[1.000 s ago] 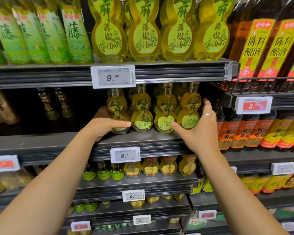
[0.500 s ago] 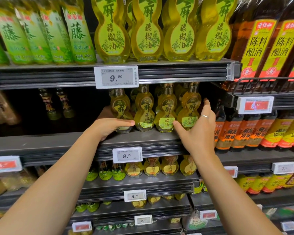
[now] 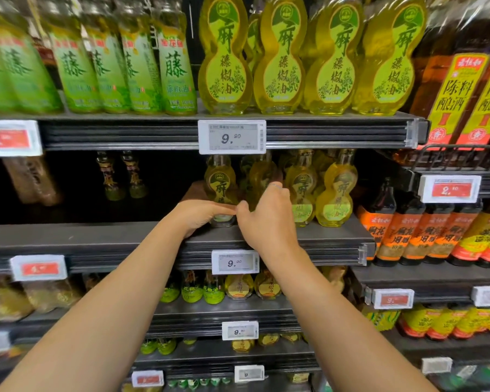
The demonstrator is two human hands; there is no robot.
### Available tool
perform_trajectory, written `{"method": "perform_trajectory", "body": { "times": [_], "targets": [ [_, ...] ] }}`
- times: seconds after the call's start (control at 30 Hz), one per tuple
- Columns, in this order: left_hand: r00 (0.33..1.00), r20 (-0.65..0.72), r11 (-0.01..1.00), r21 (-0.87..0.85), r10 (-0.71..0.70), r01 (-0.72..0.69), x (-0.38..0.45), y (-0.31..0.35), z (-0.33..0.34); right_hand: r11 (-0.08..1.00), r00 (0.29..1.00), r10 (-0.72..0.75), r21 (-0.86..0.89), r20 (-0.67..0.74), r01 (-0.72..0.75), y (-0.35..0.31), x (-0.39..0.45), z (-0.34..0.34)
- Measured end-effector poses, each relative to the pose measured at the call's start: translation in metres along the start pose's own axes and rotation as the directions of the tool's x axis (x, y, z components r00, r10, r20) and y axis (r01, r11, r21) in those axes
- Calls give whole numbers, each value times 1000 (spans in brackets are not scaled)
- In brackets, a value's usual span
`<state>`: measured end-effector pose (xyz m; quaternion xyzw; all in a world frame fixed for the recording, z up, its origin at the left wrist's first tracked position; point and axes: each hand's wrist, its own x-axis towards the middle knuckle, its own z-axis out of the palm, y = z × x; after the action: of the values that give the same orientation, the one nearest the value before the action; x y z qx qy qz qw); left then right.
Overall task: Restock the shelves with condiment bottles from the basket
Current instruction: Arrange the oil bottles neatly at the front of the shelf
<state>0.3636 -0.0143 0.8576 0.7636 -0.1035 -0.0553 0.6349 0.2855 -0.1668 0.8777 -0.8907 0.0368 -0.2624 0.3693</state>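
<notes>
- Where I look from the head camera, the middle shelf [image 3: 323, 236] carries a front row of gourd-shaped yellow oil bottles [image 3: 335, 190], standing upright just under the 9.90 price tag [image 3: 232, 136].
- Larger bottles of the same shape [image 3: 280, 60] stand on the shelf above.
- My left hand [image 3: 201, 215] is wrapped around the base of the leftmost bottle [image 3: 219, 179], which stands on the shelf at the left end of the row.
- My right hand [image 3: 269, 219] is curled around the second bottle [image 3: 259, 176], thumb touching the left hand's fingers.
- I see no basket.
</notes>
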Motion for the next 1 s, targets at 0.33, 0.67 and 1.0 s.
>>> {"method": "perform_trajectory", "body": {
  "times": [0.33, 0.67, 1.0],
  "targets": [
    [983, 175, 992, 118, -57, 36, 5, 4, -13, 993, 992, 91, 67, 90, -97, 10, 0, 17],
    [979, 169, 982, 170, -115, 86, -2, 0, -30, 994, 987, 104, 24, 125, -107, 15, -4, 25],
    [991, -99, 947, 298, -95, 121, -10, -3, -20, 995, 1000, -1, -97, -17, 0, 12, -17, 15]
  ]
}}
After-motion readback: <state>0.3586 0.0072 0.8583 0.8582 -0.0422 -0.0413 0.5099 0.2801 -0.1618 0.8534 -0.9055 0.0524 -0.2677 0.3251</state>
